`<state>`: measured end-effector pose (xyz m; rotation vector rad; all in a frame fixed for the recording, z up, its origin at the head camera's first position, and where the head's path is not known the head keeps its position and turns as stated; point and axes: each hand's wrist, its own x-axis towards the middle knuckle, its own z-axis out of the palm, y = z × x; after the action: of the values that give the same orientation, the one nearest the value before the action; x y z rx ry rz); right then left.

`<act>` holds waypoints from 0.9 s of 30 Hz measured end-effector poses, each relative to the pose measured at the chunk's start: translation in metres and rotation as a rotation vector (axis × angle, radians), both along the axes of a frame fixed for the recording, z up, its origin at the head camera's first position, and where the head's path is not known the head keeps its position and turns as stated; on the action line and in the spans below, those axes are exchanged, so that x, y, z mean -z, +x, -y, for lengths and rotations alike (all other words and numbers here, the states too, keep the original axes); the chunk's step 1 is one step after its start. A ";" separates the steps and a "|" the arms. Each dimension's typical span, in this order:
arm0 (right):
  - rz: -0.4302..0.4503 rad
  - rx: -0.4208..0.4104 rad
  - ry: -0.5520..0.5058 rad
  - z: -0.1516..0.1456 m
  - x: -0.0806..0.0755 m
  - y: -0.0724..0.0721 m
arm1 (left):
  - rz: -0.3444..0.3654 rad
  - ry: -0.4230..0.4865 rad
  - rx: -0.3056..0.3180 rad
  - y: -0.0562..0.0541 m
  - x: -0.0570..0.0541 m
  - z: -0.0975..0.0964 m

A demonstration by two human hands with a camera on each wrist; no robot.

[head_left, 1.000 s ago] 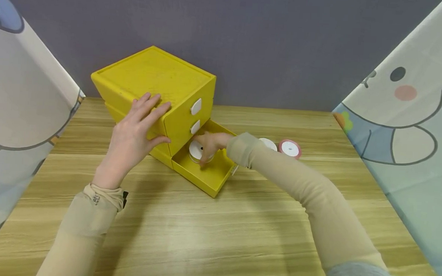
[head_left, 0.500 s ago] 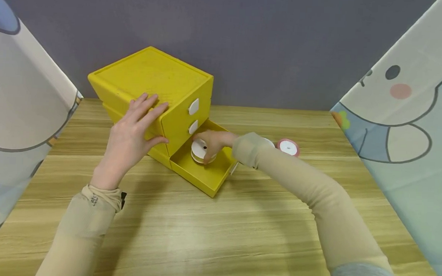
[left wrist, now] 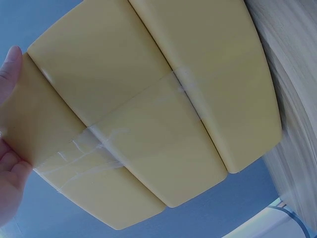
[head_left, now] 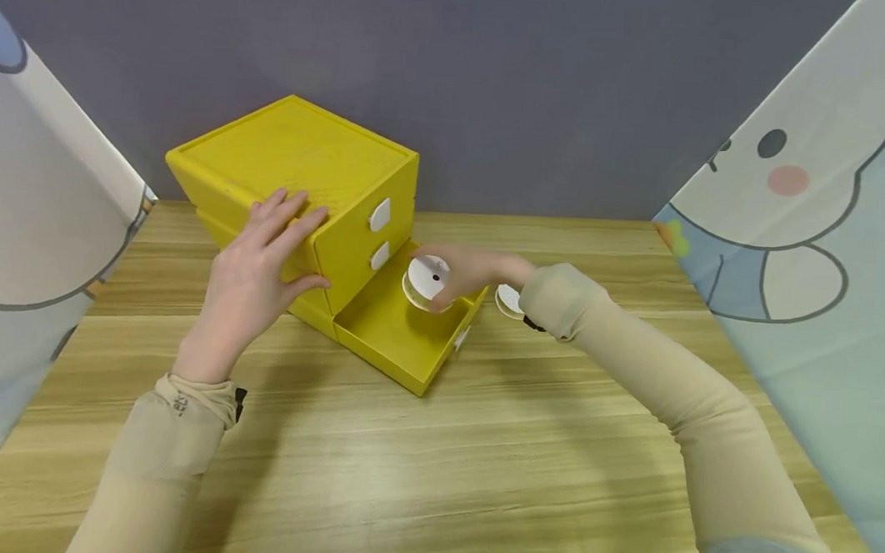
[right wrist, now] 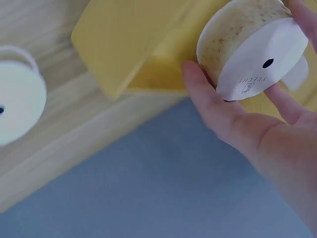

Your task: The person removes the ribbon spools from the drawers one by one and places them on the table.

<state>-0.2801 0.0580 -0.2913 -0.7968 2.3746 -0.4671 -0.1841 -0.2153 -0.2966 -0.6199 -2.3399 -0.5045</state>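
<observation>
My right hand (head_left: 468, 274) grips a ribbon spool (head_left: 426, 277) by its rim, fingers and thumb on opposite sides, above the pulled-out bottom drawer (head_left: 387, 328). Close up in the right wrist view, the ribbon spool (right wrist: 270, 62) has a white printed face with a dark centre hole and cream ribbon with gold specks. My left hand (head_left: 250, 279) rests on the near top edge of a yellow drawer cabinet (head_left: 306, 148), fingers extended over the top and thumb along the front corner. The left wrist view shows the side of the cabinet (left wrist: 143, 114) with clear tape across it.
A white spool (head_left: 509, 301) lies on the wooden table (head_left: 372, 473) right of the drawer, partly behind the right sleeve. Two upper drawers with white handles (head_left: 380, 215) are closed. A grey wall (head_left: 542, 98) stands behind, with cartoon-printed cloth (head_left: 797, 245) at both sides.
My right hand has lifted the ribbon spool from the drawer floor and shifted right with it. The pink-rimmed spool is now hidden by the right arm. The left hand stays on the cabinet.
</observation>
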 end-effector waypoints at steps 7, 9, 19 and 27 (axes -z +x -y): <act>-0.078 0.080 -0.048 -0.036 -0.022 0.004 | 0.012 0.004 -0.001 0.000 0.000 -0.001; -0.093 0.105 -0.048 -0.049 -0.026 0.006 | 0.011 0.004 0.001 0.000 -0.001 -0.001; -0.143 0.134 -0.006 -0.104 -0.021 0.016 | -0.013 -0.007 -0.001 0.000 0.000 0.003; -0.046 0.203 -0.046 -0.133 -0.014 0.025 | -0.017 0.005 0.001 0.000 -0.001 0.005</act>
<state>-0.2551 0.1906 -0.2769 -0.5949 2.5078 -0.5935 -0.1840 -0.2204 -0.2955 -0.6210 -2.3214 -0.5032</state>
